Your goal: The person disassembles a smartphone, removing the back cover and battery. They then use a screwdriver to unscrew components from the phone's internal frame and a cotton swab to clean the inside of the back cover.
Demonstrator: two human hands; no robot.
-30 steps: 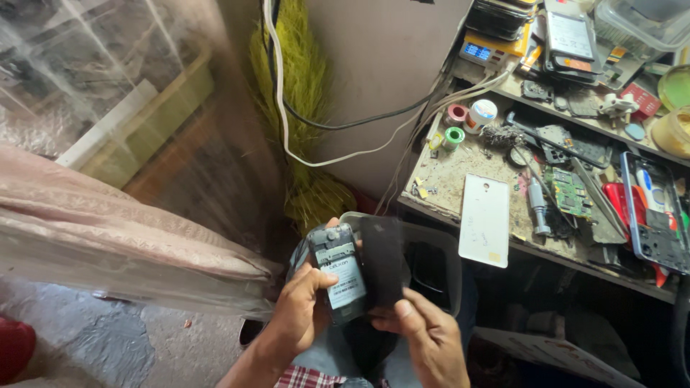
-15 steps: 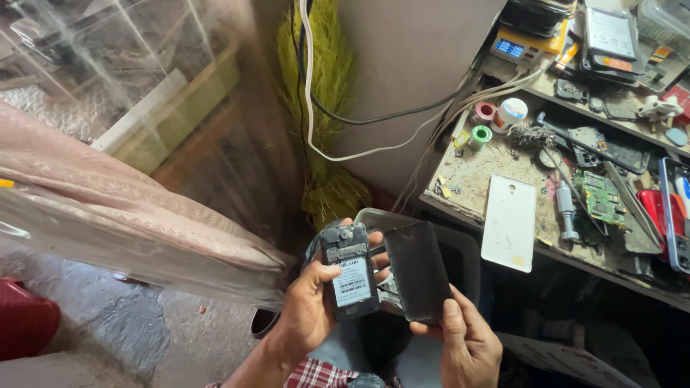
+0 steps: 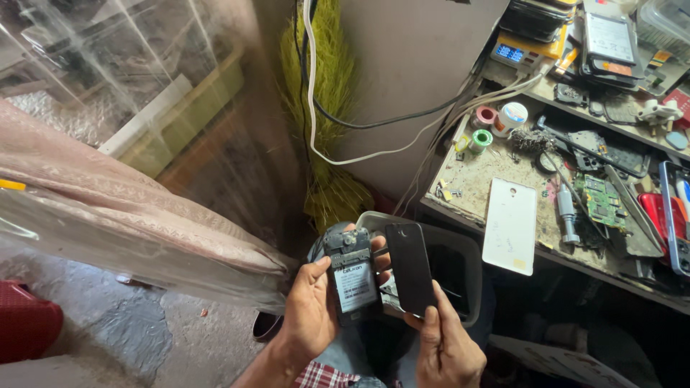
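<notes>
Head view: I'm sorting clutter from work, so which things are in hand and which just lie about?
In hand:
opened phone, in left hand
black back cover, in right hand

Lying about:
white panel
green circuit board
tape rolls
broom

Two hands [image 3: 316, 309], one opened phone [image 3: 352, 276], one black cover [image 3: 410, 267], three tape rolls [image 3: 480, 139], one white panel [image 3: 510, 225].

white back cover [image 3: 510, 225] on cluttered workbench [image 3: 474, 179] | green circuit board [image 3: 602, 202] | broom [image 3: 327, 108], probably | tape rolls [image 3: 483, 128]

Glossy black plastic cover [image 3: 410, 267]; matt grey phone body [image 3: 352, 276]; rough, stained bench [image 3: 474, 179].
</notes>
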